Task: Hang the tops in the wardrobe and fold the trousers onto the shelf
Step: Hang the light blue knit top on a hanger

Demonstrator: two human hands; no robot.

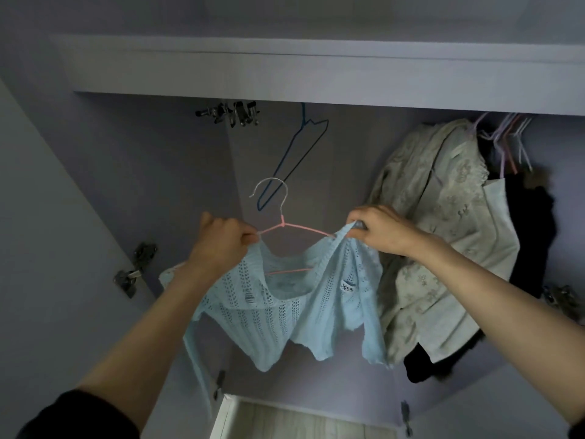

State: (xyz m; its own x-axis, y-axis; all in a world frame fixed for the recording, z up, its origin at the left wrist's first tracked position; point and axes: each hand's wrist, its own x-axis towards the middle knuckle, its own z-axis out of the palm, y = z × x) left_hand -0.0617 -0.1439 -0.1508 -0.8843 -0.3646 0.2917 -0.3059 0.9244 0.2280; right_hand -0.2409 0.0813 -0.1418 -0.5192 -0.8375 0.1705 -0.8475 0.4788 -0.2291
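Head view, looking up into the open wardrobe [152, 172]: both hands hold a pale blue knit top [285, 305] part-threaded on a pink wire hanger [285, 229], raised in front of the wardrobe's middle, below the shelf edge. The left hand [221, 245] has its fingers curled tight on the hanger's left arm and the top's shoulder together; the right hand [380, 229] pinches the other shoulder's fabric, bunched just at the hanger's right tip — that side looks not yet seated. The knit is open-weave, likely light, limp and stretchy, prone to snagging on the wire, so it seems best held at the shoulder seams rather than the loose body. A bare blue hanger [294, 153] hangs behind; cream and dark garments [443, 232] fill the wardrobe's right side.
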